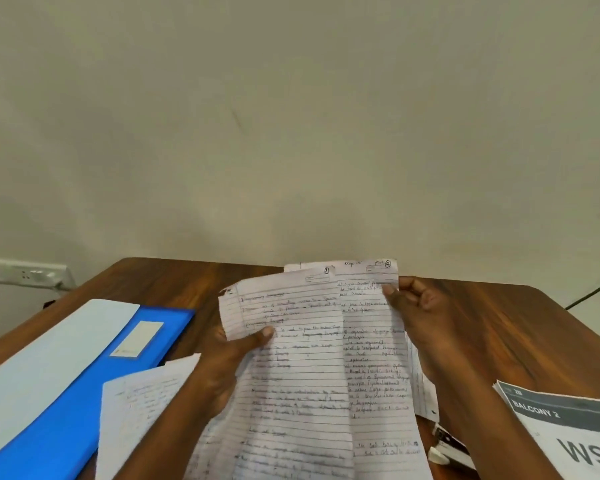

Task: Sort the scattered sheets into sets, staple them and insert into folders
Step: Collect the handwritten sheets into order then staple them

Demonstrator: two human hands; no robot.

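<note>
Handwritten lined sheets [302,375], creased, fanned and raised at lower centre. Another written sheet [136,403] lies lower left, overlapping a blue folder [84,403] flat on the bench. Stapler [447,445] lower right, partly hidden.

Wooden table [499,327]; wall socket [25,273] far left; printed "BALCONY 2" card [568,431], possibly several stacked, near right.

- A plain cream wall [291,116] fills the upper half of the view, evenly lit, with a faint dark scuff near its middle.
- A dark brown wooden table [499,327] with rounded corners stands against the wall.
- A white socket strip [26,271] is mounted low on the wall at left.
- A thin dark cable [593,291] runs down at right.
</note>
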